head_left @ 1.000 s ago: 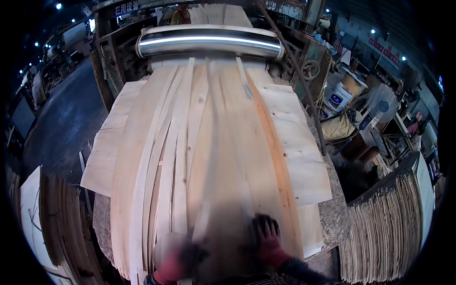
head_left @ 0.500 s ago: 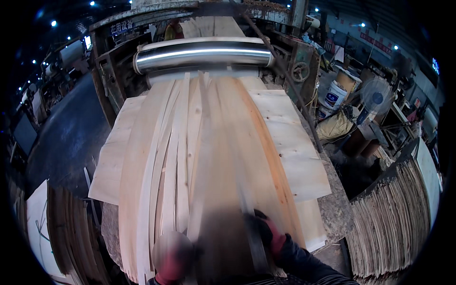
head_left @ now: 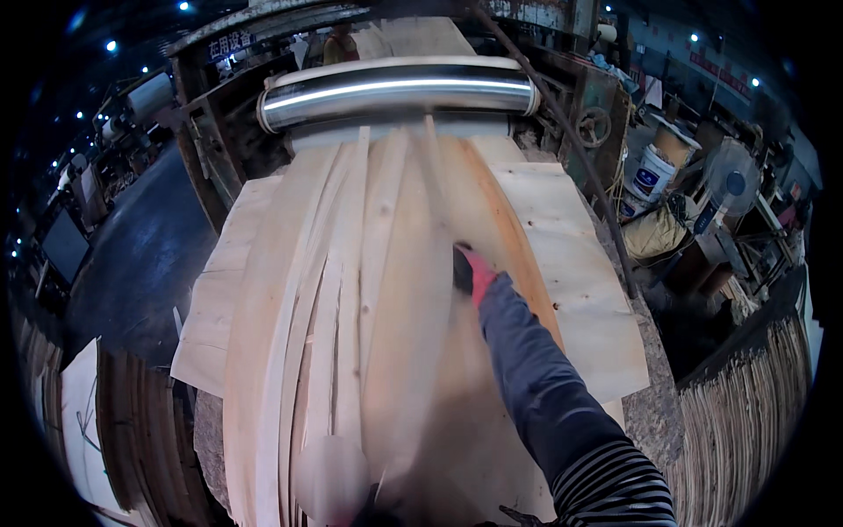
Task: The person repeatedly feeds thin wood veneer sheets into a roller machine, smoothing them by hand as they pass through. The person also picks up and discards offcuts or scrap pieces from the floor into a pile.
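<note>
Long pale wood veneer strips (head_left: 338, 342) lie lengthwise over wider veneer sheets (head_left: 580, 263), their far ends close to a shiny metal roller (head_left: 399, 92). My right hand (head_left: 472, 272), in a red and black glove, reaches forward over the middle of the veneer. It is at the edge of a motion-blurred strip (head_left: 417, 325); its fingers are too smeared to show a grip. Only a dark, reddish blurred bit of my left hand (head_left: 364, 516) shows at the lower edge, beside the near ends of the strips. Its fingers are hidden.
Behind the roller, a person (head_left: 340, 44) stands near more veneer. Stacked veneer sheets (head_left: 746, 422) rise at the right, and another stack (head_left: 145, 430) at the left. A slanting metal bar (head_left: 571, 132), white bucket (head_left: 648, 176) and fan (head_left: 733, 183) are to the right.
My right hand has moved forward from the near end to mid-veneer, the arm now stretched out. My left hand has dropped back toward the lower edge. A blurred strip in the middle has shifted.
</note>
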Action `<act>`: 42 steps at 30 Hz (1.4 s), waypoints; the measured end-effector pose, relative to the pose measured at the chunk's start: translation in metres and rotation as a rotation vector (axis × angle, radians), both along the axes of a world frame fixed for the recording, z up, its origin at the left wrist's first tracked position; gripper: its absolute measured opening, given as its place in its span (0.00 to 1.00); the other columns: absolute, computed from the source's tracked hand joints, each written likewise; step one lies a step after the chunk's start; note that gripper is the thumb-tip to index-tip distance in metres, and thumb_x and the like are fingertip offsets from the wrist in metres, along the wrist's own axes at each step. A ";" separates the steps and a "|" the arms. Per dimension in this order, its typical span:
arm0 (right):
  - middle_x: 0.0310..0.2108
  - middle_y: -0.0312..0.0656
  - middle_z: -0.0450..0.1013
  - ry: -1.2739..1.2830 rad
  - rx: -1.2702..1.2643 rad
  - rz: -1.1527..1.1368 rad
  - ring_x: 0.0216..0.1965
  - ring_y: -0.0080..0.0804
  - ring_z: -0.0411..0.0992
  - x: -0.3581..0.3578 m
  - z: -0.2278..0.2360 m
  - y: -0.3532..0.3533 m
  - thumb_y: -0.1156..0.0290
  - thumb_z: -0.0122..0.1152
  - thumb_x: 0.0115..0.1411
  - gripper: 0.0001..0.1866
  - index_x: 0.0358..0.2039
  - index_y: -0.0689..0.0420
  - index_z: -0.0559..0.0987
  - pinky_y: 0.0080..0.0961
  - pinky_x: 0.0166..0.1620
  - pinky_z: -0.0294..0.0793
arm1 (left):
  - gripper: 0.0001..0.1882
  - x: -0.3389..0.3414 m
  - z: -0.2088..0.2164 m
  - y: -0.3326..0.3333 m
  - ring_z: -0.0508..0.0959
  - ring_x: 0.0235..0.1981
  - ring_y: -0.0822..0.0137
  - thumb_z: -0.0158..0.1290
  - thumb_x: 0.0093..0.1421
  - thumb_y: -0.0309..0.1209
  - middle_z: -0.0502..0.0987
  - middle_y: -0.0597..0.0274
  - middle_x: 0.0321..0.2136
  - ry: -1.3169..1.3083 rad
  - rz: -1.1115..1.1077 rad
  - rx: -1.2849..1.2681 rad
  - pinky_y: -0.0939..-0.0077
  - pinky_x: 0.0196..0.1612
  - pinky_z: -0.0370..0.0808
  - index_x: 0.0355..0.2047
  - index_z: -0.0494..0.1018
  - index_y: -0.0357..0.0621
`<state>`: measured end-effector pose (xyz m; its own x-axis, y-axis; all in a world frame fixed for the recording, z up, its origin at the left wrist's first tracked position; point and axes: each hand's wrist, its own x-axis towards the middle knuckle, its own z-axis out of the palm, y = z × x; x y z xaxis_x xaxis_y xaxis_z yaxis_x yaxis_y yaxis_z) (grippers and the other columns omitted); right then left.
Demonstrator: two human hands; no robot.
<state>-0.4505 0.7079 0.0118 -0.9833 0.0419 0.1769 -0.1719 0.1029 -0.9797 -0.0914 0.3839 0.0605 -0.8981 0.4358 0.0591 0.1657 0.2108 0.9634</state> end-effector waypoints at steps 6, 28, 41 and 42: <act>0.53 0.41 0.61 -0.162 -0.715 0.009 0.52 0.29 0.61 0.107 -0.004 -0.029 0.60 0.40 0.64 0.25 0.56 0.63 0.57 0.29 0.56 0.58 | 0.21 -0.008 0.021 0.030 0.76 0.29 0.68 0.44 0.58 0.23 0.77 0.52 0.35 -0.552 -0.009 0.301 0.77 0.32 0.73 0.53 0.62 0.37; 0.36 0.42 0.72 -0.238 -0.228 -0.195 0.36 0.25 0.70 0.298 0.042 -0.059 0.72 0.56 0.54 0.25 0.52 0.64 0.65 0.19 0.38 0.70 | 0.27 -0.226 -0.051 0.001 0.50 0.59 0.46 0.45 0.52 0.47 0.52 0.57 0.59 0.441 0.453 -1.256 0.39 0.57 0.41 0.54 0.62 0.61; 0.40 0.45 0.69 -0.077 0.218 -0.319 0.39 0.35 0.68 -0.034 -0.060 0.050 0.63 0.56 0.54 0.23 0.46 0.63 0.69 0.28 0.42 0.67 | 0.36 -0.305 -0.062 -0.006 0.49 0.60 0.45 0.49 0.50 0.48 0.49 0.52 0.60 0.267 0.569 -1.159 0.38 0.57 0.43 0.59 0.53 0.59; 0.45 0.48 0.66 -0.192 0.184 -0.347 0.45 0.41 0.65 -0.040 -0.047 0.048 0.60 0.56 0.53 0.28 0.50 0.63 0.65 0.31 0.47 0.64 | 0.43 -0.295 -0.047 -0.004 0.47 0.60 0.45 0.52 0.47 0.51 0.46 0.48 0.61 0.277 0.561 -1.152 0.40 0.57 0.43 0.60 0.48 0.57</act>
